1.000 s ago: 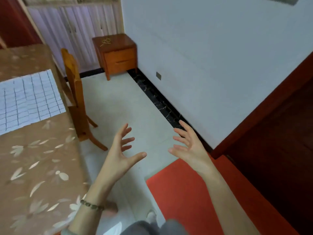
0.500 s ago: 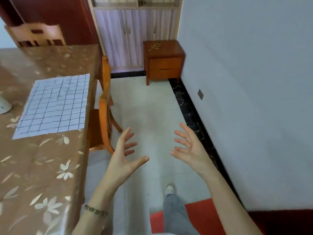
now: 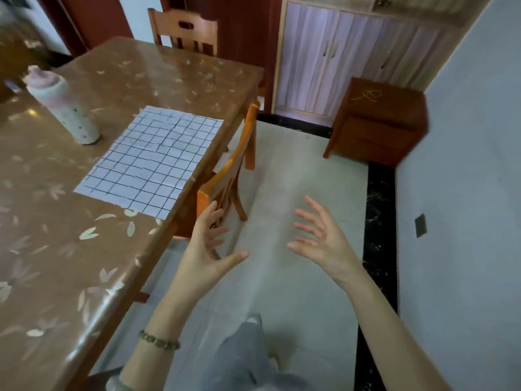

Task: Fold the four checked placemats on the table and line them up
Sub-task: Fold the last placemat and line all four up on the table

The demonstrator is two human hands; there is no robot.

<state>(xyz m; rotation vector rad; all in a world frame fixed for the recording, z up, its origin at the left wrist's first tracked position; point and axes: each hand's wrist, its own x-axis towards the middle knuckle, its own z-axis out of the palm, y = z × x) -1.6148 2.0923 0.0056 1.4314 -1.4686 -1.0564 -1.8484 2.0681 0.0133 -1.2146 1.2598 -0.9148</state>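
Only one white placemat with a dark checked grid is seen in the head view, spread flat and unfolded on the brown table with a glossy leaf-patterned cover, close to its right edge. The other three placemats are not shown. No fold has been made on the visible one, and nothing has been lined up, so the task is judged to be at its very start.

The left hand is held out over the pale floor just right of the table edge, palm turned inward, fingers spread and grasping nothing. The right hand is held likewise farther right, fingers splayed and empty. Neither hand is touching the placemat; both are near it but apart.

As for containers, a pale speckled bottle with a pinkish cap stands upright on the table, left of the placemat; its contents cannot be told. An orange wooden chair is tucked at the table's right edge.
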